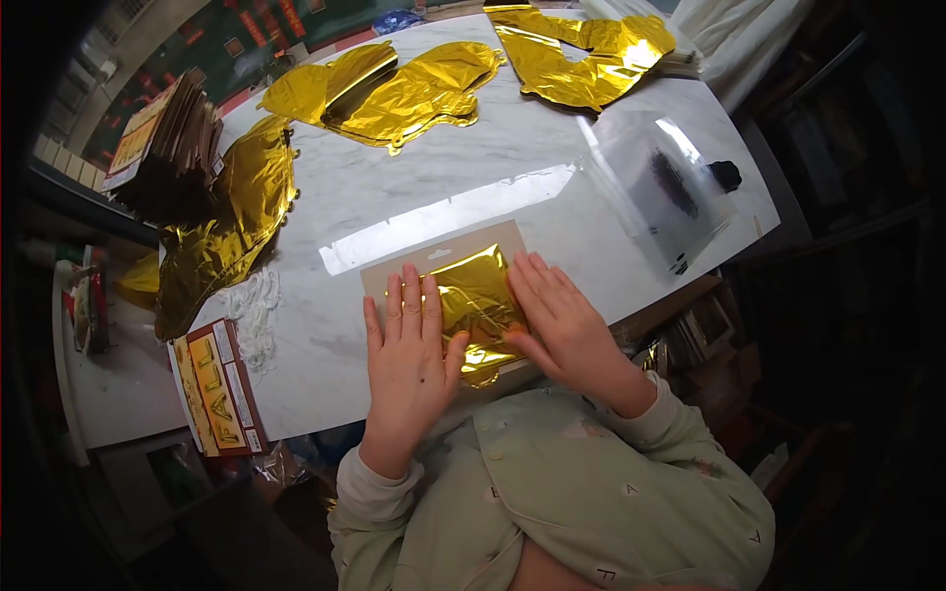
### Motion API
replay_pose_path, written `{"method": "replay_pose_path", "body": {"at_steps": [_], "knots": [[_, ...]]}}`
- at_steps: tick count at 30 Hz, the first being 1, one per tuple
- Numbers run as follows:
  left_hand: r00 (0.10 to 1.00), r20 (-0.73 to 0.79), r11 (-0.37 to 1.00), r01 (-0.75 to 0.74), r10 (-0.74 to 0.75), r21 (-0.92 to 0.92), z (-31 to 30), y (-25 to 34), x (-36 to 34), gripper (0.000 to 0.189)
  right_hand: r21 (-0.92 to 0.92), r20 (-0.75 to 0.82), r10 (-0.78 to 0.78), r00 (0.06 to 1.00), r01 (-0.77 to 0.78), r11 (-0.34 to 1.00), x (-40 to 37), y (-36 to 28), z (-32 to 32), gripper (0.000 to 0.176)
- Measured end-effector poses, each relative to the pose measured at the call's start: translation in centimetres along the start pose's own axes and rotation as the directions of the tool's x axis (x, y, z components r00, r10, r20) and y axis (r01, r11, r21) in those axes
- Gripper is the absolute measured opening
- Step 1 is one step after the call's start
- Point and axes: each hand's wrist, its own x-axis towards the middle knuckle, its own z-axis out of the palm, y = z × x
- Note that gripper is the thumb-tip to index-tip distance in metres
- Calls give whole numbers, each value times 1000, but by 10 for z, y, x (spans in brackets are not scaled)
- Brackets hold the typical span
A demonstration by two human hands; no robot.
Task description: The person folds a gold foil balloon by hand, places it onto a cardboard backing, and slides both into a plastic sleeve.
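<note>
At the near edge of the table [315, 335], the left hand [409, 345] and right hand [557, 320] lie flat and open, gripping nothing, pressing folded gold foil [478, 295] onto a brown card [443, 258]. They hide the foil's sides; its long axis runs away from the person. Beyond lie loose gold balloons [394, 94].

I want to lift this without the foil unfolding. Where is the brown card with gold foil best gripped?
Probably at the side edges of the card, from the near side, thumbs pressing the folded foil down. The card lies flat and the foil looks loose on it; the left hand and right hand rest flat on both.
</note>
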Motion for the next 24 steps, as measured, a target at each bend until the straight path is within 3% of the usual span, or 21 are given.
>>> {"method": "replay_pose_path", "body": {"at_steps": [5,8,12,14,18,20,21,24], "knots": [[1000,-6,1000,-1,1,-11,-7,3,4,72,11,59,-70,996,70,997,-13,-5,3,85],[999,-45,990,-28,22,-135,-3,6,8,73,75,34,-72,997,69,995,-13,-3,1,84],[998,-5,988,-59,59,-146,9,7,3,73,125,-18,-84,996,85,988,-14,2,-3,83],[999,-12,989,-43,42,-143,10,8,2,73,254,-118,-80,990,108,961,-14,6,-3,68],[999,-26,987,-40,36,-155,9,10,2,74,286,-172,-75,982,123,950,-4,29,0,51],[996,-5,995,-88,88,-39,5,11,3,75,273,-229,-96,969,159,949,12,41,-5,41],[996,-6,995,-90,90,-38,5,11,3,75,290,-194,-43,980,99,952,24,36,-12,40],[995,-17,995,-99,98,-29,6,10,2,77,290,-186,-67,980,120,950,49,31,-11,32]]}}
